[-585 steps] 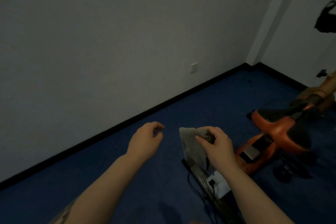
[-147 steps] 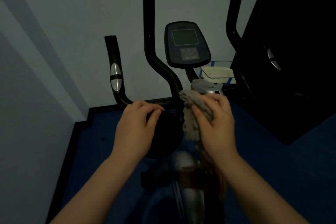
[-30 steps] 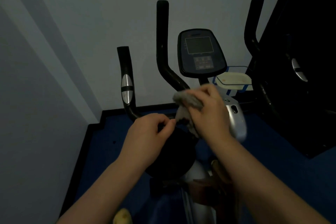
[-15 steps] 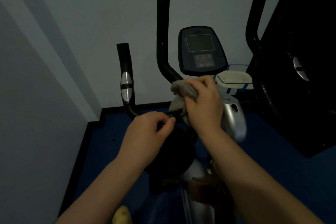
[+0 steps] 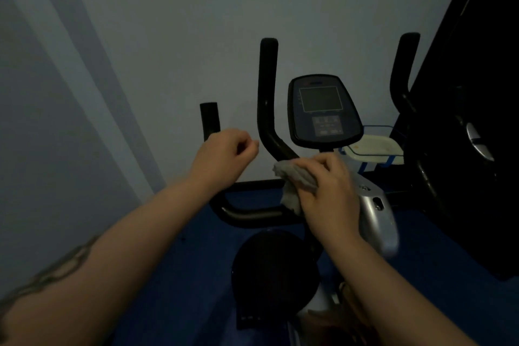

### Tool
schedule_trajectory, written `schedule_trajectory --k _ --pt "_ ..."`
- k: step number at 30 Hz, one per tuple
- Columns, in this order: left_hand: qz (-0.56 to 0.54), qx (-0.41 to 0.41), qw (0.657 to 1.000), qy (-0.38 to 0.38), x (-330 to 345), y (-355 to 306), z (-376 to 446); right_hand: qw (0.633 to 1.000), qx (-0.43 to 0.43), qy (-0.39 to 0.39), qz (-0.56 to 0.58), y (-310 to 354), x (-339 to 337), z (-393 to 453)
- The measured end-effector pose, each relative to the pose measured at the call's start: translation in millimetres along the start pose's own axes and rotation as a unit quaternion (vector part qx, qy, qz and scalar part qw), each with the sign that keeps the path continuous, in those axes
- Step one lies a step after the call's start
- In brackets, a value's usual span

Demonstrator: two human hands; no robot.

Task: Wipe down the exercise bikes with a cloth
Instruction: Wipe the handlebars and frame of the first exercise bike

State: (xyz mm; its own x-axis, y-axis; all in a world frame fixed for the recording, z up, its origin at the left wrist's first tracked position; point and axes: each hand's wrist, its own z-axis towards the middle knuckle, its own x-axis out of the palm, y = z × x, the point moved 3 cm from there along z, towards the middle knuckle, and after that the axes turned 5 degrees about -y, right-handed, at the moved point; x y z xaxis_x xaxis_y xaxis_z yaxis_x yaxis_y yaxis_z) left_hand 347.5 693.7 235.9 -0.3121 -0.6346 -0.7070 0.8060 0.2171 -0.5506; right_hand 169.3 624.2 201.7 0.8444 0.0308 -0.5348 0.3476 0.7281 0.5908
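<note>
A black exercise bike faces me, with its console [image 5: 323, 109] up on the post, a curved handlebar [image 5: 252, 213] and a round black seat [image 5: 275, 270] below. My right hand [image 5: 331, 194] grips a crumpled grey cloth [image 5: 295, 177] and presses it on the post just under the console, where the handlebar joins. My left hand [image 5: 222, 154] is raised in front of the left upright grip [image 5: 209, 118], fingers curled, and nothing shows in it. A silver housing [image 5: 376, 213] shows right of my right hand.
A white tray in a blue frame [image 5: 370, 146] sits behind the console. A large black machine [image 5: 477, 121] stands close on the right. A grey wall runs along the left and back. Blue carpet [image 5: 168, 275] covers the floor.
My left hand has lifted off the seat and risen to the left grip. My right hand keeps the cloth at the post under the console.
</note>
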Motion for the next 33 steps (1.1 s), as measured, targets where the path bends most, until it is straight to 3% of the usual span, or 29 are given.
schedule_trajectory --k 5,12,19,24,29,33 --pt "0.074 0.098 0.992 -0.027 12.3 8.8 1.3 1.000 0.008 0.012 0.018 8.5 15.8 34.7" --pt "0.024 0.102 0.992 -0.064 10.5 15.0 1.5 0.999 -0.004 0.023 0.031 -0.7 10.8 21.3" --pt "0.044 0.101 0.991 -0.077 9.3 12.9 2.7 0.991 0.031 0.087 0.094 15.7 38.1 82.7" --pt "0.037 0.100 0.992 -0.073 10.4 14.5 3.1 0.994 0.015 0.074 0.085 -9.8 18.4 57.5" --pt "0.044 0.100 0.991 -0.079 8.3 11.6 3.5 0.998 -0.001 0.052 0.033 18.9 43.7 85.7" --pt "0.046 0.098 0.990 -0.086 8.0 9.3 1.7 0.999 -0.024 0.039 0.030 9.7 33.4 61.3"
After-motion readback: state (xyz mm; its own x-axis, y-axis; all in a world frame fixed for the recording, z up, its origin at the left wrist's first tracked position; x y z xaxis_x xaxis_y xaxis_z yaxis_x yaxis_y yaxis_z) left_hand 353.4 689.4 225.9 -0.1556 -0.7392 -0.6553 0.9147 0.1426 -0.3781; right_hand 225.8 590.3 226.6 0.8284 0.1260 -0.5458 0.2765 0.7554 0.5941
